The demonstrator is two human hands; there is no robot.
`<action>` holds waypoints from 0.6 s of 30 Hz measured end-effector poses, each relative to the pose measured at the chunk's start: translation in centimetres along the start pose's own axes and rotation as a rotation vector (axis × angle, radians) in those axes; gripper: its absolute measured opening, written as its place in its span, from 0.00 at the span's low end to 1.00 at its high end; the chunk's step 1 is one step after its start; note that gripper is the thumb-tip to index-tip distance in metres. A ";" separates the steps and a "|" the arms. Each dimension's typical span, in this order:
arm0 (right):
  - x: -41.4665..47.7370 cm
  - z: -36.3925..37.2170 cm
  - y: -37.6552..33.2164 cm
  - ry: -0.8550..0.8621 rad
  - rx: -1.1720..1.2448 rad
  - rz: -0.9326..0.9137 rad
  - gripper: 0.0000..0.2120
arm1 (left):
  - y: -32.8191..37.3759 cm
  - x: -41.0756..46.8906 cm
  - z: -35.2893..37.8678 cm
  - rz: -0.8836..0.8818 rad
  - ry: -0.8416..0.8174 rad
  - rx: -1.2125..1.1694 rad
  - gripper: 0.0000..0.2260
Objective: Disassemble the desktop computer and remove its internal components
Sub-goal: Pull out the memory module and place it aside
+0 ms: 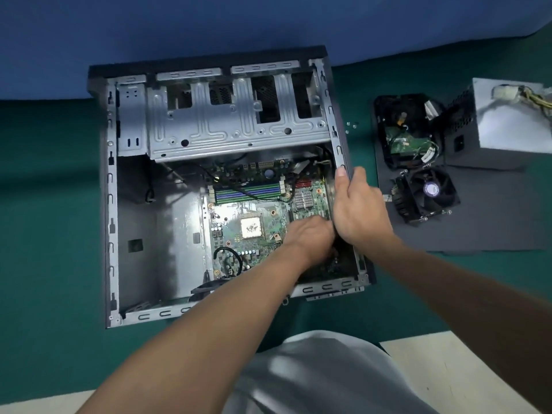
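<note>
The open desktop case point(131, 258) lies flat on the green table, its side panel off. Its green motherboard point(239, 216) sits in the lower right of the case, with the bare processor point(251, 228) in the middle and memory slots point(248, 192) above it. My left hand point(307, 234) reaches down inside the case at the board's right part; its fingertips are hidden, so what they touch cannot be made out. My right hand point(355, 204) grips the case's right wall point(337, 130), thumb on the rim.
A dark mat point(478, 234) right of the case carries a hard drive point(403, 135), a cooler fan point(427, 192) and the grey power supply point(507, 127) with its cables. Small screws point(351, 127) lie beside the case. A blue cloth point(179, 25) lies behind.
</note>
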State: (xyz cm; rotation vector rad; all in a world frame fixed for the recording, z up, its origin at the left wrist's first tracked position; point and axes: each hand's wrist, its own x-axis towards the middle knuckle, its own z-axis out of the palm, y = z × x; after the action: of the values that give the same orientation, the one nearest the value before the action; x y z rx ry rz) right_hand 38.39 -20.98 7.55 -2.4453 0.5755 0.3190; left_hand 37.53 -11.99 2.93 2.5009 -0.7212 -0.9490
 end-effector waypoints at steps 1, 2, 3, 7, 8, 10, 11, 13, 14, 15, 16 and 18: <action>-0.1 0.0 0.0 0.010 -0.005 0.001 0.22 | 0.1 0.1 0.2 0.001 0.008 -0.012 0.06; -0.1 0.0 0.0 0.017 -0.011 0.005 0.22 | 0.1 0.2 0.4 -0.004 0.016 -0.033 0.07; -0.1 0.0 0.0 0.018 -0.017 0.009 0.22 | 0.2 0.3 0.6 -0.012 0.032 -0.054 0.08; 0.1 0.2 0.0 0.019 -0.023 0.027 0.25 | 0.1 0.6 1.2 -0.038 0.102 -0.120 0.11; 0.1 0.2 0.0 0.022 -0.026 0.031 0.26 | 0.3 0.6 1.2 -0.014 0.107 -0.106 0.11; 0.1 0.3 0.1 0.032 -0.026 0.028 0.26 | 0.6 0.5 1.0 0.052 0.112 -0.063 0.12; 0.1 0.4 0.1 0.034 -0.024 0.025 0.26 | 0.6 0.5 1.0 0.091 0.117 -0.040 0.12; 0.1 0.4 0.2 0.037 -0.015 0.025 0.25 | 0.4 0.6 1.1 0.141 0.124 0.010 0.11; 0.1 0.4 0.1 0.038 -0.012 0.028 0.25 | 0.2 0.7 1.3 0.133 0.127 0.016 0.10; 0.1 0.4 0.1 0.038 -0.011 0.032 0.25 | 0.0 0.8 1.5 0.097 0.128 0.000 0.09; 0.1 0.4 0.1 0.038 -0.013 0.034 0.24 | 0.0 0.9 1.6 0.040 0.127 -0.031 0.07; 0.1 0.4 0.1 0.042 -0.020 0.033 0.23 | -0.1 1.1 1.7 -0.071 0.116 -0.106 0.04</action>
State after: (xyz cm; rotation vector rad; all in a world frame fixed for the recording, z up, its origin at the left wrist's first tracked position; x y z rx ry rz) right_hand 38.40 -20.78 7.14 -2.4686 0.6343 0.2892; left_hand 37.02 -12.82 1.16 2.4787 -0.5356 -0.8347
